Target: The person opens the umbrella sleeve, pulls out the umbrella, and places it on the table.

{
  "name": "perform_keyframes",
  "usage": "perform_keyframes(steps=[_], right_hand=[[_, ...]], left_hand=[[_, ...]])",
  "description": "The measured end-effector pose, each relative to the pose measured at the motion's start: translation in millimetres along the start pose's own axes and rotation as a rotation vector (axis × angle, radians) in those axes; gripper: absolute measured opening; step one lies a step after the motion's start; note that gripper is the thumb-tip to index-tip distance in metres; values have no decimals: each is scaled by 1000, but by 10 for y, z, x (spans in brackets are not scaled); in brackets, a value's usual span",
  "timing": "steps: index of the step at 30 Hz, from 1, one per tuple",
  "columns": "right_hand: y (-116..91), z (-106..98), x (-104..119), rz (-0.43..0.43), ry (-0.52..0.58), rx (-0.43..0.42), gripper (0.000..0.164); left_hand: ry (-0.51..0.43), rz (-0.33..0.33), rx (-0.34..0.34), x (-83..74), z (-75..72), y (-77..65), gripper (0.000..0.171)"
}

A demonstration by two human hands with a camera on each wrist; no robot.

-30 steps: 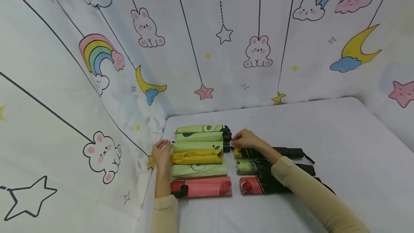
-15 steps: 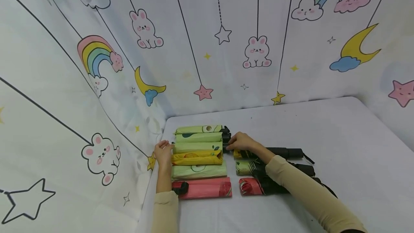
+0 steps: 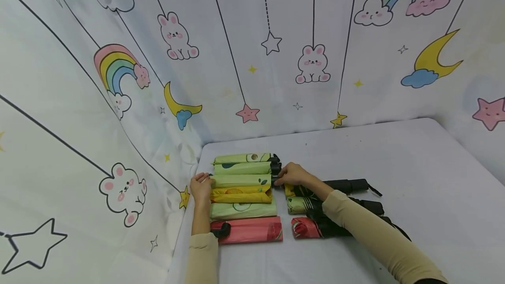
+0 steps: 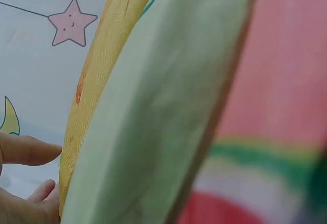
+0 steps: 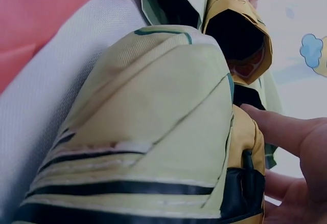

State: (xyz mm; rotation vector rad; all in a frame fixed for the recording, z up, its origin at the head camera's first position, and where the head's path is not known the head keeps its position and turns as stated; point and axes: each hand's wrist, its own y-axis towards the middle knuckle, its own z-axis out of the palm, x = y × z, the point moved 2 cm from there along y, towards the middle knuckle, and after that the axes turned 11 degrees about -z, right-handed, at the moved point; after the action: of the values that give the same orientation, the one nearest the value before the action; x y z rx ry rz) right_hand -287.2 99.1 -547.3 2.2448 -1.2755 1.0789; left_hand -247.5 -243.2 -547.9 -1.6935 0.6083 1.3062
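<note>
Both hands are at the ends of a folded green umbrella (image 3: 240,181), third from the back in the left column. My left hand (image 3: 201,189) holds its left end with thumb and fingers. In the left wrist view, the thumb (image 4: 36,151) and fingers show beyond the yellow sleeve. My right hand (image 3: 293,174) pinches the black handle end (image 3: 275,181); in the right wrist view the fingers meet a dark end (image 5: 249,96). Just in front lie a yellow umbrella sleeve (image 3: 240,194), a pale green sleeve (image 3: 242,211) and a pink one (image 3: 252,230). The sleeves' near ends gape in the right wrist view.
Two more green umbrellas (image 3: 242,168) lie behind. Under the right forearm is a column of folded umbrellas: a yellow-black one (image 3: 347,185), a green-black one (image 3: 297,204) and a red-black one (image 3: 305,227). A patterned curtain (image 3: 221,56) borders the white table (image 3: 394,157).
My right hand has moved slightly left onto the handle end, and my left hand slightly right onto the other end. The green umbrella and yellow sleeve have shifted a little toward me.
</note>
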Motion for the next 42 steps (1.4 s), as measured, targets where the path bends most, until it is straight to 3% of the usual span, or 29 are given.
perform_keyframes(steps=[10,18,22,30,42], right_hand=[[16,35,30,30,37,-28,40],[54,38,42,20,4,-27,43],[48,27,59,35,83,-67,37],[24,19,93,66,333,-316,53],[39,44,227,124,558,-382,51]], left_hand=[[15,-3,-12,0,-36,2,54],[2,-8,-27,24,-77,4,54],[25,-4,-38,50,-103,4,52],[18,-29,-42,83,-127,-6,51],[-37,-71,-65,143,-169,13,51]])
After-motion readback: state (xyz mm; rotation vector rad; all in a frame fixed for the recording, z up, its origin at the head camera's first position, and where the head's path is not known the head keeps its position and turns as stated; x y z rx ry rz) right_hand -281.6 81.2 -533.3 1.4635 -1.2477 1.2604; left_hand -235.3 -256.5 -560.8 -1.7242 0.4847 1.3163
